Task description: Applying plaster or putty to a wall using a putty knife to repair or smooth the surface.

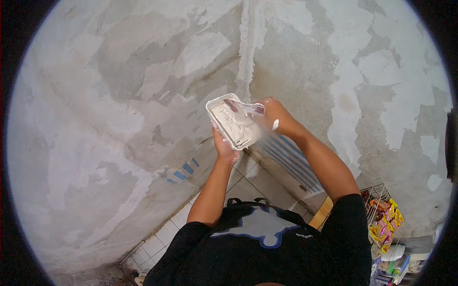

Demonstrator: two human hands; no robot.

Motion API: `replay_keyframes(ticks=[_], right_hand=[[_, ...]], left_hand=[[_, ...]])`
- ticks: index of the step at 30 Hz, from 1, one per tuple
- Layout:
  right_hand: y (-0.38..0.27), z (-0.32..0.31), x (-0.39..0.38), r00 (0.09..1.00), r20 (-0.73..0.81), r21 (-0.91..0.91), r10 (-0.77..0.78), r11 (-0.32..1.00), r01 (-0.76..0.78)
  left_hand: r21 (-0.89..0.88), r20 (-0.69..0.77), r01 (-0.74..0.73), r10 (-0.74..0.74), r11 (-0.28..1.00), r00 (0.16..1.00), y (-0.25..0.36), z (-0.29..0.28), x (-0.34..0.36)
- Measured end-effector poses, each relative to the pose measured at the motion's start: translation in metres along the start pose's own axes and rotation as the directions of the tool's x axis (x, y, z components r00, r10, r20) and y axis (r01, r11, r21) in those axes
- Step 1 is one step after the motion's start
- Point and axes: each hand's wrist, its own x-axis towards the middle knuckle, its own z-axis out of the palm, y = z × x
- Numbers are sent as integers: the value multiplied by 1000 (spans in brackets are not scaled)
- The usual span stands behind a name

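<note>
Tray [212, 113] of whitish putty [233, 125], held before wall corner [246, 57]; left hand [225, 148] clasping its lower side; right hand [275, 114] apparently closed on blurred scraper [249, 112]. Step: likely working putty; next calls for steady tray.

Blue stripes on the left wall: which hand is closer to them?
Left: the left hand is just right of the stripes; the right hand is farther right, across the tray.
</note>
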Motion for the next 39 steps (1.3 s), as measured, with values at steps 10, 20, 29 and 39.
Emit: replay_keyframes(ticks=[10, 20, 29, 39], right_hand=[[30, 11, 18, 869, -92, -184, -487, 866, 466], [41, 20, -19, 924, -3, 10, -381, 924, 381], [44, 0, 2, 899, -234, -92, -370, 929, 358], [30, 20, -29, 991, -132, -83, -34, 996, 23]], left_hand=[[42, 32, 90, -92, 995, 995, -7, 5, -7], [61, -52, 0, 3, 998, 999, -3, -2, 3], [43, 23, 90, -92, 995, 996, -8, 15, 8], [-33, 24, -14, 15, 999, 1000, -5, 8, 12]])
